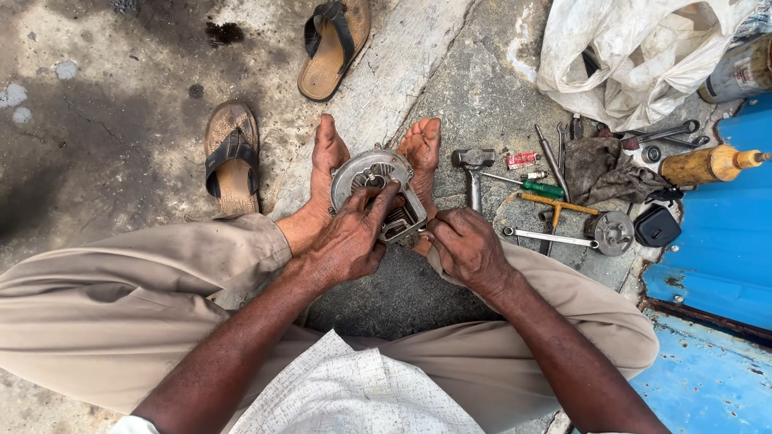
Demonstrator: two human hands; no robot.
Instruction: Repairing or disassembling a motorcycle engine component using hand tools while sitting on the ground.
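A round grey metal motor housing (366, 171) with a boxy slotted end sits clamped between my two bare feet on the concrete floor. My left hand (347, 241) lies over it, fingers stretched across its top face and gripping it. My right hand (465, 246) is at the housing's lower right corner, fingers pinched together; whether they hold a small part is hidden.
Two worn sandals (232, 157) lie at the upper left. Right of my feet lie a hammer (473, 170), a green-handled screwdriver (540, 189), spanners (548, 237), a round metal part (614, 231), a rag (601, 169), a white plastic bag (635, 56) and a blue metal panel (716, 265).
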